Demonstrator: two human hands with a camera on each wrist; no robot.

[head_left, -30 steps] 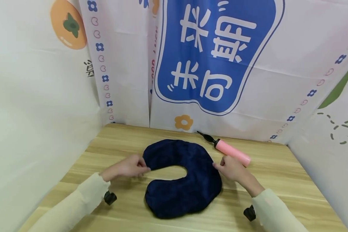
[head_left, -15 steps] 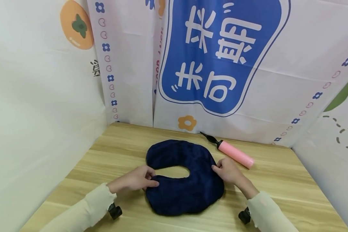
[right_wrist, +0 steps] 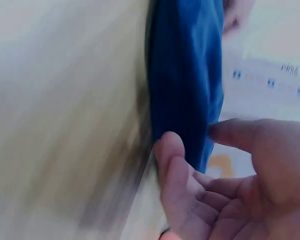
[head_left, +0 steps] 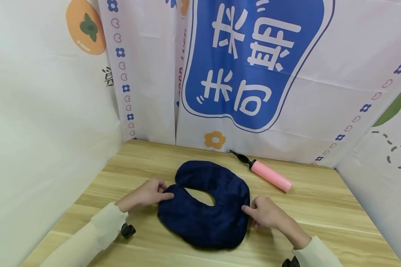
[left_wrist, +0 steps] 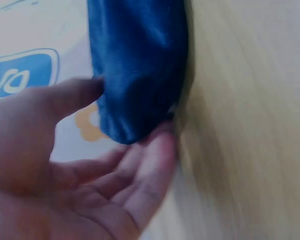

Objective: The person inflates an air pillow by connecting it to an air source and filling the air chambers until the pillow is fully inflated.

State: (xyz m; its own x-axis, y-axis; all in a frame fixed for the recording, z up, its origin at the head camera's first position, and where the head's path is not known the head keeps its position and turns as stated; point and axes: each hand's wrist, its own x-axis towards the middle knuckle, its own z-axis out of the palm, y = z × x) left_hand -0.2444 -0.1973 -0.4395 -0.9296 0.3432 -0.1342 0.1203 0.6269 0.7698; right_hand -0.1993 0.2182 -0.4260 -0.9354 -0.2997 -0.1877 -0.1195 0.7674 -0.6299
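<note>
A navy U-shaped pillow (head_left: 200, 222) is held flat between two hands, its long axis running roughly from side to side, its opening turned toward the left hand (head_left: 153, 192). By that hand the tip of the near limb is pinched, thumb above and fingers beneath, just beside the far limb; whether the limbs touch cannot be told. At the opposite end, the outer curve is pinched in the narrow grip of the right hand (head_left: 264, 213), so neither hand is nearer. The wood-grain table (head_left: 120, 178) is bounded by a printed back cloth (head_left: 147, 81) and pale side walls (head_left: 43, 122). Behind the pillow, toward the right, a pink pump (head_left: 270, 175) is seen lying, its black nozzle pointed toward the cloth.
</note>
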